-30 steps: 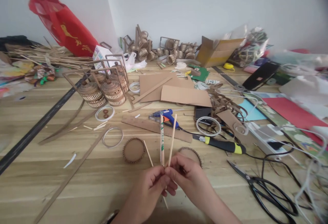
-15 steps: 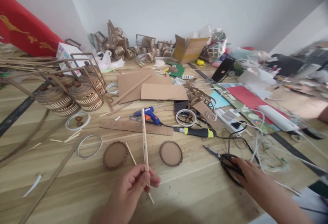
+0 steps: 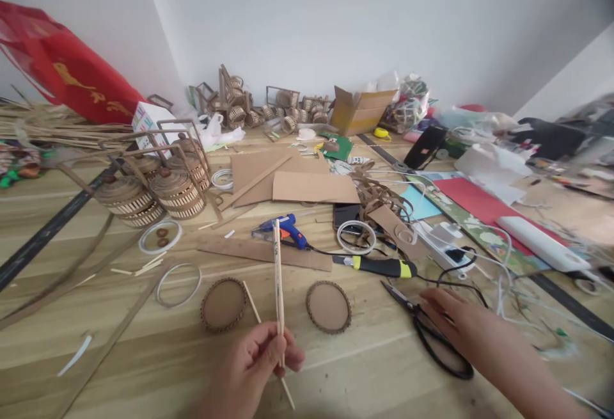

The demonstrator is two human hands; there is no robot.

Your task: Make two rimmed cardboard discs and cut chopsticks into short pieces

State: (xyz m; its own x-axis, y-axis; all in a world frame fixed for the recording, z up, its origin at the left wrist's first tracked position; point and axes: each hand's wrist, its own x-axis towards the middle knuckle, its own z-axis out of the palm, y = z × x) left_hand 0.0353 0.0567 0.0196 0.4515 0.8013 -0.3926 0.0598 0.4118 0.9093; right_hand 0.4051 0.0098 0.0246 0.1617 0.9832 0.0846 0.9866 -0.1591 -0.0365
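My left hand (image 3: 263, 358) is closed on thin wooden sticks (image 3: 279, 278), which stand nearly upright between thumb and fingers. Another thin stick (image 3: 252, 300) lies on the table, passing beneath that hand. Two round cardboard discs with ridged rims lie on either side, one on the left (image 3: 223, 304) and one on the right (image 3: 329, 306). My right hand (image 3: 448, 316) rests over the black-handled scissors (image 3: 444, 348), palm down at the upper part of the handles. Its fingertips are partly hidden, so its grip is unclear. The scissor blades point up and left.
Beyond the discs lie a blue glue gun (image 3: 292, 230), a yellow-black cutter (image 3: 384, 266), a cardboard strip (image 3: 263, 252) and white rings (image 3: 356, 237). Lidded woven baskets (image 3: 175, 192) stand at left. A power strip (image 3: 444, 249) with cables lies at right, cardboard sheets (image 3: 314, 187) farther back.
The camera view has shifted, so the table contents appear lower and mostly farther right. My right hand has moved across the scissors toward the blades' pivot. My left hand still holds the sticks.
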